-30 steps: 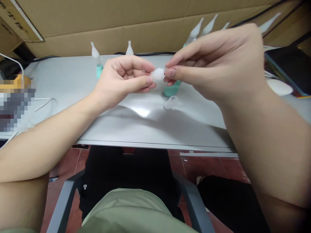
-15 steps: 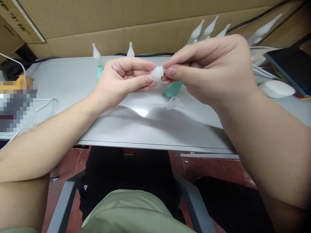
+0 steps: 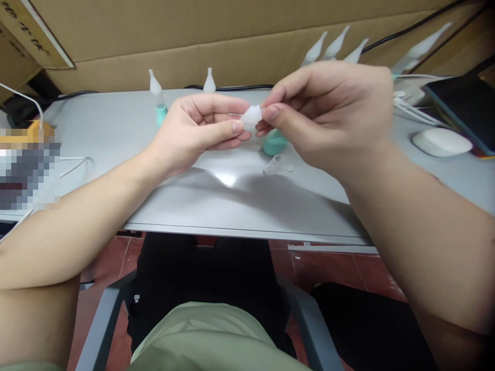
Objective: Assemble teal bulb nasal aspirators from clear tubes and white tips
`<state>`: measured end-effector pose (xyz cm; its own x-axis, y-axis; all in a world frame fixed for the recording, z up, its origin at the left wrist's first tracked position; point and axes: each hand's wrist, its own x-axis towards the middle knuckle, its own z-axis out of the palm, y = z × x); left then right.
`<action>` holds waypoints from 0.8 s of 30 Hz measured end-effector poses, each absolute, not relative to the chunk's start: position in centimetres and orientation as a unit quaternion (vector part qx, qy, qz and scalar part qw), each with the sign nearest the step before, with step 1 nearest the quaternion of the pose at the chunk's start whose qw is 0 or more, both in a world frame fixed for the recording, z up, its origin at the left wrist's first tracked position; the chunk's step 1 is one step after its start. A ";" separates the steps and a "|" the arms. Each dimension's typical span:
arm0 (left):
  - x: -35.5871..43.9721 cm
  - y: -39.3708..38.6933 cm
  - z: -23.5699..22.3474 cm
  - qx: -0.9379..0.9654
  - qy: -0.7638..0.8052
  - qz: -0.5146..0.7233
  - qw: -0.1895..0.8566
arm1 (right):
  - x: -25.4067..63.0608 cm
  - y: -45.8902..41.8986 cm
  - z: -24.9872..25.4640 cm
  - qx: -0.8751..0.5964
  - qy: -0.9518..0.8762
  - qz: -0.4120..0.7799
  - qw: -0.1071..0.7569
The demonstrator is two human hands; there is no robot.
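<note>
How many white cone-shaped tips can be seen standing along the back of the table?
6 white tips: two at back left, three above the right hand, one far right. The right hand may hide more.

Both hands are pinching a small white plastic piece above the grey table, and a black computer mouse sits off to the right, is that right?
Not quite. The head view shows the mouse is white, not black. The rest holds: left hand and right hand pinch the small white plastic piece above the grey table.
</note>
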<state>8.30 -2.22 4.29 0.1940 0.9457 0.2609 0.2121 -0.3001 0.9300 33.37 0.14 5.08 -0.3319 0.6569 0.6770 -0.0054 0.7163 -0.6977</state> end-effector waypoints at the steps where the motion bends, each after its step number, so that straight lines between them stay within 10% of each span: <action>1: 8.3 -2.3 4.3 0.658 0.439 0.456 0.407 | 33.3 0.1 5.1 -0.216 -0.754 0.309 0.537; 24: 8.3 -2.8 4.7 0.664 0.421 0.454 0.418 | 33.7 0.6 6.2 -0.240 -0.641 0.598 0.416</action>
